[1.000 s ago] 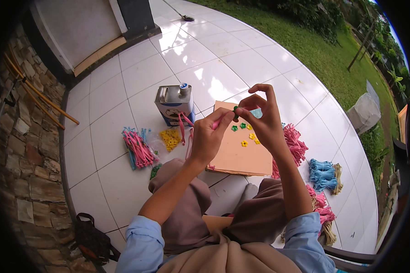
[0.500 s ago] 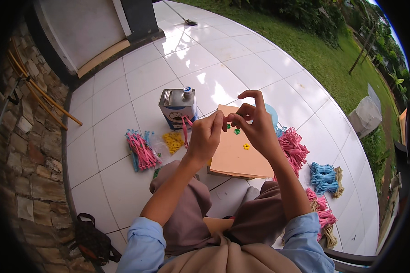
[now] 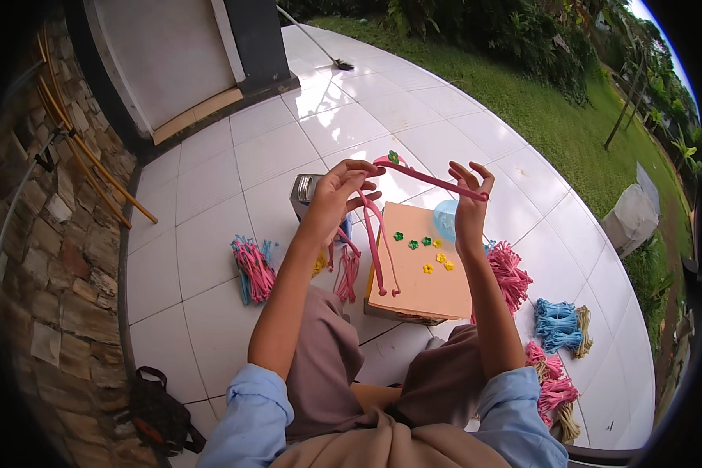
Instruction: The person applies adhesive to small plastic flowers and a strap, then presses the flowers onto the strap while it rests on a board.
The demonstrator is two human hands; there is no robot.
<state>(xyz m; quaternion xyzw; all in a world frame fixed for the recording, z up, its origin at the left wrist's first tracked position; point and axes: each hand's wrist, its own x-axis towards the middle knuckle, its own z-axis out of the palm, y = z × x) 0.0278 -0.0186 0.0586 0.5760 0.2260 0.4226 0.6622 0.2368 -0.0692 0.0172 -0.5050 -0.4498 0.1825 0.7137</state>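
My left hand (image 3: 342,195), raised over the box's left edge, pinches a bunch of pink cords (image 3: 373,234); several strands dangle below it. One pink cord (image 3: 433,179) runs from it across to my right hand (image 3: 471,199), which grips the far end with its other fingers partly spread. A green flower bead (image 3: 393,157) sits on that cord close to my left fingertips. Below, the peach cardboard top (image 3: 413,296) of a box carries loose green flower beads (image 3: 413,244) and yellow flower beads (image 3: 428,268).
A metal can (image 3: 303,191) stands behind my left hand. Pink and blue cord bundles (image 3: 253,269) lie at left; pink bundles (image 3: 508,269), blue bundles (image 3: 558,324) and beige cords (image 3: 583,331) at right. A translucent blue round thing (image 3: 445,218) is by the box's far right corner.
My hands, close together before, have moved apart, with the cord now stretched between them. The green flower bead now shows on the cord. More beads on the cardboard are uncovered.
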